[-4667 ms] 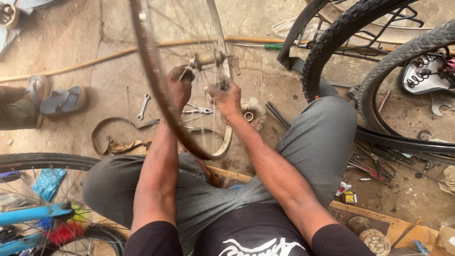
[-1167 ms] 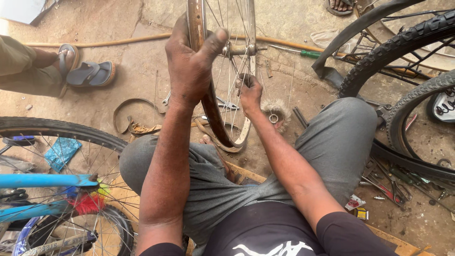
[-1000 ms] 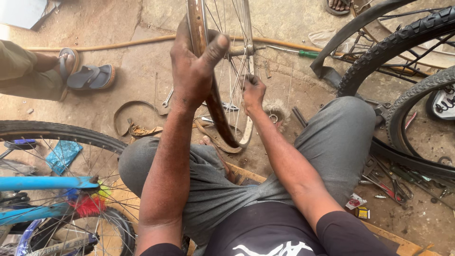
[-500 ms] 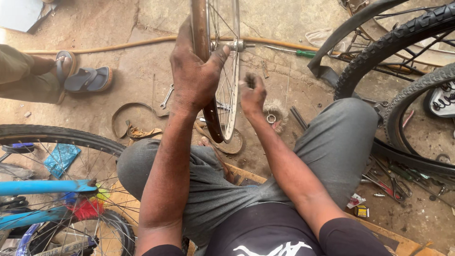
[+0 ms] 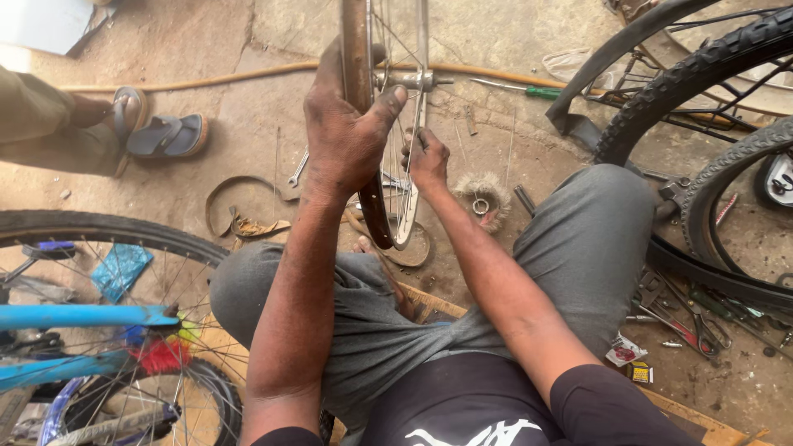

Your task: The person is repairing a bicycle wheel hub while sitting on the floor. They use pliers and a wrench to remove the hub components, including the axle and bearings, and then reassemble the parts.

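Note:
A bare bicycle wheel rim [image 5: 360, 49] stands upright and edge-on between my knees, its lower end [image 5: 382, 231] near the ground. My left hand [image 5: 345, 132] is wrapped around the rusty rim from the near side, thumb across it. My right hand [image 5: 427, 157] reaches in among the spokes [image 5: 406, 194] below the hub axle [image 5: 406, 80], fingers pinched at a spoke; whether a small tool is in them is hidden. My grey trousers [image 5: 578, 239] frame the wheel.
A blue bicycle frame and wheel [image 5: 91, 318] lie at the lower left. Black tyres [image 5: 686, 78] stand at the right, loose hand tools [image 5: 690, 318] below them. Another person's sandalled foot [image 5: 124, 116] rests at the upper left. A green-handled screwdriver [image 5: 529, 91] and a hose [image 5: 206, 81] lie behind.
The wheel has turned from broadside to edge-on. My left hand slid up the rim and took a full grip. My right hand dropped from the hub to the spokes.

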